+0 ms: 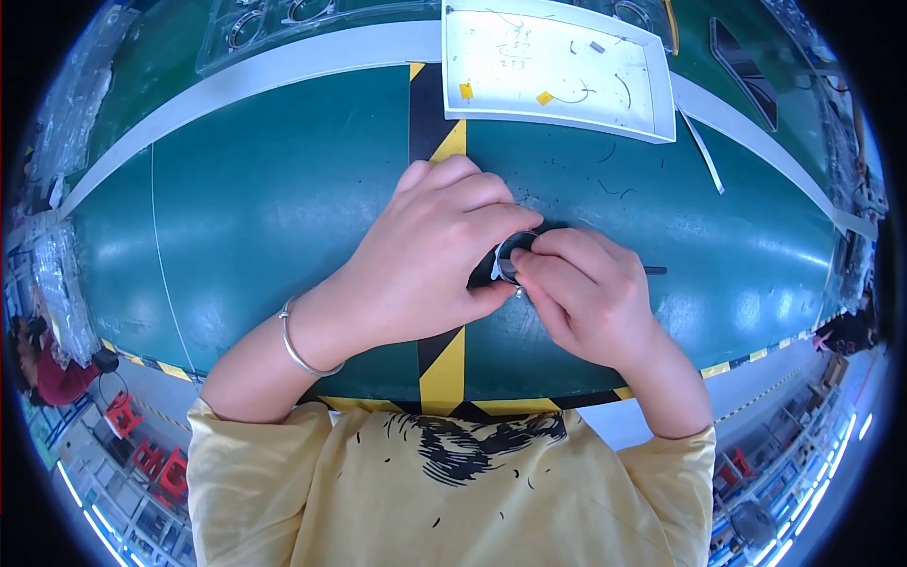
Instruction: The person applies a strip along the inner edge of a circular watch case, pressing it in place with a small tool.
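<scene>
A small round watch case with a silvery rim and dark inside is between my hands, above the green table. My left hand is closed around its left side, with thumb and forefinger at the rim. The fingertips of my right hand are pinched together over the dark round part of the case. Whatever lies between those fingertips is too small to make out. A thin dark stick shows just beyond my right hand; I cannot tell whether it is held or lies on the table.
A white shallow box with dark scraps and yellow tabs stands at the far side. Clear trays with ring-shaped cases lie far left. A dark flat panel and a pale strip are far right. Striped tape crosses the table.
</scene>
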`<action>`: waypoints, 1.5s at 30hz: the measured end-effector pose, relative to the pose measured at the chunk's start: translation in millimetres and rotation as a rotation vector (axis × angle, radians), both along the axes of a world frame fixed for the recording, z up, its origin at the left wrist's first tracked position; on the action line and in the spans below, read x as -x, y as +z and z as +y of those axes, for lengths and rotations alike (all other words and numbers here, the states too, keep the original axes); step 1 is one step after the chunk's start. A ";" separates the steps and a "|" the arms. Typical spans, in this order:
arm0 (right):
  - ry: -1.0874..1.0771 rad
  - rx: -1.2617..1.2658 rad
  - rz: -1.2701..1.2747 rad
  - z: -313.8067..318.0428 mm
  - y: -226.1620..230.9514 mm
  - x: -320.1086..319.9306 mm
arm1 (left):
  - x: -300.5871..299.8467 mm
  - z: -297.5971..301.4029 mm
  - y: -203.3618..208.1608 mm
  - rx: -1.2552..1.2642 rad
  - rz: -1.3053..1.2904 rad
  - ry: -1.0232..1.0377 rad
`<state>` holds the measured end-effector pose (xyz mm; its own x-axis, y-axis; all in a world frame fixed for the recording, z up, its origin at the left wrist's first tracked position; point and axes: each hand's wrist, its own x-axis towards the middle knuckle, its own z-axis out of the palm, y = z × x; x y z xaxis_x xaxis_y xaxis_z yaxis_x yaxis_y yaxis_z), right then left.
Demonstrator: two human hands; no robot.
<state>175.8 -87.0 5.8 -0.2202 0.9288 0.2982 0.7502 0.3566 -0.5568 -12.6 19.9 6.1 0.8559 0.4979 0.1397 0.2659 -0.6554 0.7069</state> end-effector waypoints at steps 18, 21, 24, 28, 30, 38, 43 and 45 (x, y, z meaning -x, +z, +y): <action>0.003 0.005 0.022 0.2 2.0 -0.5 | -1.0 0.1 1.8 0.001 0.003 -0.008; -0.027 0.020 0.025 -1.2 1.0 1.2 | -0.6 0.4 1.9 0.007 0.015 -0.005; 0.096 0.083 0.034 1.7 5.7 -12.4 | -0.9 0.7 2.5 0.005 0.008 -0.006; 0.038 0.052 0.019 -0.8 3.5 -4.2 | -1.1 0.0 2.7 0.013 0.009 -0.003; -0.012 0.039 0.020 -2.1 2.3 -1.0 | -1.2 0.0 2.5 0.012 0.010 0.000; -0.015 0.025 0.041 -1.9 -0.1 1.7 | -1.2 -0.5 3.5 0.006 0.017 0.013; 0.003 0.033 0.043 1.8 4.3 -4.7 | -0.3 -2.5 4.1 -0.002 0.023 0.029; 0.083 0.083 0.035 1.7 5.6 -9.7 | -0.5 -3.5 4.2 0.000 0.029 0.031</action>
